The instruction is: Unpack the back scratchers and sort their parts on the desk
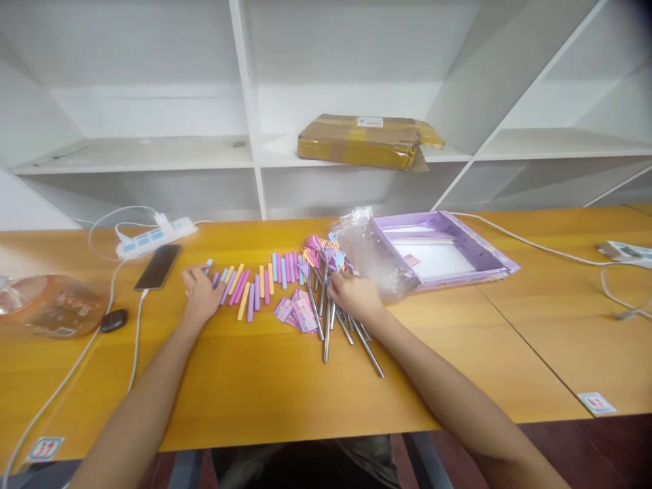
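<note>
Over the left end of a row of pink, purple, yellow and blue sticks [243,288], my left hand [202,293] has its fingers bent around a blue stick [208,263], whose end shows past the fingertips. My right hand [356,295] is closed on a back scratcher in a pile of back scratchers [326,343]. These have silver metal rods and colourful hand-shaped heads; my fingers hide part of the one gripped. Between my hands lie several small pink and purple printed cards [297,311], close to the rods.
Behind my right hand are a clear plastic bag [374,251] and an open purple box [489,257]. To the left are a phone [159,267], a power strip [157,238], a black mouse [114,320], cables and an orange bag [61,305]. A taped carton [361,141] sits on the shelf.
</note>
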Demonstrator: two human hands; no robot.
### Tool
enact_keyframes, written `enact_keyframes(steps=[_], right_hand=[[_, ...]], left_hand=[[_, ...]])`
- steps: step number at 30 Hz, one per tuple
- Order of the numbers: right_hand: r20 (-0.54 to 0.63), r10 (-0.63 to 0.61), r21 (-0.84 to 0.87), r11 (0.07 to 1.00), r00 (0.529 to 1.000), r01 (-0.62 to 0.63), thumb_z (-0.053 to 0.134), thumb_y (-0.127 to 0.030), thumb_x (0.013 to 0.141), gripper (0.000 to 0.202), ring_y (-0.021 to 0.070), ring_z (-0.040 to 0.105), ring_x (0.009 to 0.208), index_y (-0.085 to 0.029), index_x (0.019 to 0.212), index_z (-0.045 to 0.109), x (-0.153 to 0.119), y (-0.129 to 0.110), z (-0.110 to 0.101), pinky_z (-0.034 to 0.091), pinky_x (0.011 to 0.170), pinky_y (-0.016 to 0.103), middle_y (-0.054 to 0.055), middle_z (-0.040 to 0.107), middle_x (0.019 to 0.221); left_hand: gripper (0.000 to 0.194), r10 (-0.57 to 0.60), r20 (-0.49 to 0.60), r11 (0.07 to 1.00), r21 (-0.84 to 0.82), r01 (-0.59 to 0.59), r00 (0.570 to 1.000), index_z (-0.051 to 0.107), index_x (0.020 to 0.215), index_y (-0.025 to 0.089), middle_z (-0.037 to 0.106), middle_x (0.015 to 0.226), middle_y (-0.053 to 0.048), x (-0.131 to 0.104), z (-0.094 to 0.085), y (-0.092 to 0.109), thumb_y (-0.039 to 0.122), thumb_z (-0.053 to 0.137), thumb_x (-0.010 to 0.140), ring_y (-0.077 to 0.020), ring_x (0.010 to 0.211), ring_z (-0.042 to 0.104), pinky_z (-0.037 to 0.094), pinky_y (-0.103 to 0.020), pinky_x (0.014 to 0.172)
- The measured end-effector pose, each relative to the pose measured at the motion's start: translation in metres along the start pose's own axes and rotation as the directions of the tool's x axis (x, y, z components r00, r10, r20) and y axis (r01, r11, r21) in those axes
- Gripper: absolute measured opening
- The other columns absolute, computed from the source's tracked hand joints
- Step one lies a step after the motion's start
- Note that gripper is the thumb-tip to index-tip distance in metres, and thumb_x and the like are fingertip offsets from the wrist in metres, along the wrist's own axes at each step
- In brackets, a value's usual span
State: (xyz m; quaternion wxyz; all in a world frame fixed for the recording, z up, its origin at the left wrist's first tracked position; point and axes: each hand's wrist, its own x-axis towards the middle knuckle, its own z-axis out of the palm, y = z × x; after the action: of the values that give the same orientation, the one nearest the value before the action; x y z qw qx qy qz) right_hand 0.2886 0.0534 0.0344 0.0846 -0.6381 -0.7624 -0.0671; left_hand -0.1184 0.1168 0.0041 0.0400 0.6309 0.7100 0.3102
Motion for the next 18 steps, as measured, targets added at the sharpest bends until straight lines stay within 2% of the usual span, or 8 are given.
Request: enact_keyframes(steps=[4,8,13,18], right_hand=[[0.001,-0.042,-0.002,0.999,0.999,0.042,0.043,-0.034,0.113,0.035,0.0213,0.071,0.080,-0.018,0.103,0.072,-0.001,0.007,0.009,0.027,0.063,0.034,0.012,0.080,0.098],[-0.073,-0.058,0.091,0.994,0.996,0.064,0.048,-0.033,0.110,0.030,0.0196,0.066,0.075,-0.020,0.095,0.069,-0.003,0.017,0.013,0.025,0.063,0.034,0.009,0.077,0.094],[-0.107,-0.072,0.351,0.930,0.992,0.105,0.052,-0.031,0.106,0.029,0.0177,0.055,0.068,-0.022,0.079,0.057,-0.003,0.030,0.013,0.027,0.065,0.032,0.004,0.069,0.080],[-0.106,-0.061,0.422,0.901,0.993,0.100,0.052,-0.030,0.104,0.030,0.0171,0.050,0.065,-0.024,0.075,0.050,-0.001,0.037,0.011,0.028,0.065,0.031,0.002,0.062,0.074]], left_hand=[[0.052,0.057,-0.010,0.994,-0.090,-0.058,0.998,0.052,0.134,0.014,0.054,0.137,-0.022,0.007,0.008,0.001,0.029,0.068,0.086,-0.0392,0.134,0.058,0.049,-0.058,0.120],[0.035,0.089,0.013,0.990,-0.106,-0.087,0.996,0.063,0.121,0.017,0.064,0.123,-0.016,0.007,0.004,0.004,0.026,0.064,0.087,-0.0350,0.124,0.064,0.053,-0.052,0.115],[0.028,0.115,0.040,0.988,-0.104,-0.111,0.993,0.077,0.109,0.021,0.066,0.114,-0.011,0.005,-0.005,0.006,0.026,0.059,0.088,-0.0301,0.110,0.070,0.055,-0.047,0.112],[0.032,0.074,0.013,0.990,-0.117,-0.072,0.997,0.082,0.110,0.021,0.064,0.106,-0.008,0.010,-0.005,0.003,0.026,0.058,0.089,-0.0260,0.092,0.070,0.056,-0.046,0.109]])
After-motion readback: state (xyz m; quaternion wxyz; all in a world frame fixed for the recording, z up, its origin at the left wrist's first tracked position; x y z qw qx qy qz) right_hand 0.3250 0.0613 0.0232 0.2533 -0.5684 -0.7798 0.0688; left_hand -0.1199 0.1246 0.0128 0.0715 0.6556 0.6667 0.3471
